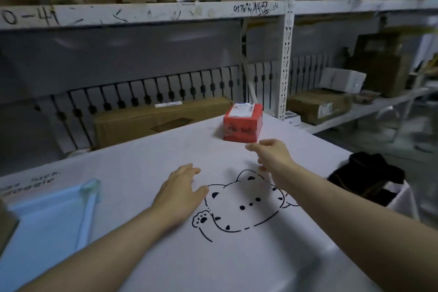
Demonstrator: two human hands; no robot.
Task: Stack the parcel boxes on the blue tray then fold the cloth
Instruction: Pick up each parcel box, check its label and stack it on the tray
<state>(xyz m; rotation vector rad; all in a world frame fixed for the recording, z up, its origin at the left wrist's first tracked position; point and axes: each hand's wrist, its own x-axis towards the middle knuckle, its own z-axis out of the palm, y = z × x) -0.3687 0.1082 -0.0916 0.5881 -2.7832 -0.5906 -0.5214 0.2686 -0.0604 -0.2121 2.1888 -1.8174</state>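
A red parcel box (243,124) with a white label on top stands at the far edge of the white table (147,156). My right hand (272,153) reaches toward it, fingers loosely spread, holding nothing, just short of the box's near side. My left hand (182,193) hovers open above the table's middle, beside a black cartoon animal drawing (244,201). The blue tray (47,223) lies at the left front, its corner pointing toward the centre. A brown box corner (6,225) shows at the far left edge over the tray. A black cloth (368,178) lies bunched at the right edge.
A long cardboard box (156,118) lies behind the table. White metal shelving (288,38) with several cardboard boxes stands behind and to the right. Grey sheeting and a black railing pattern line the back.
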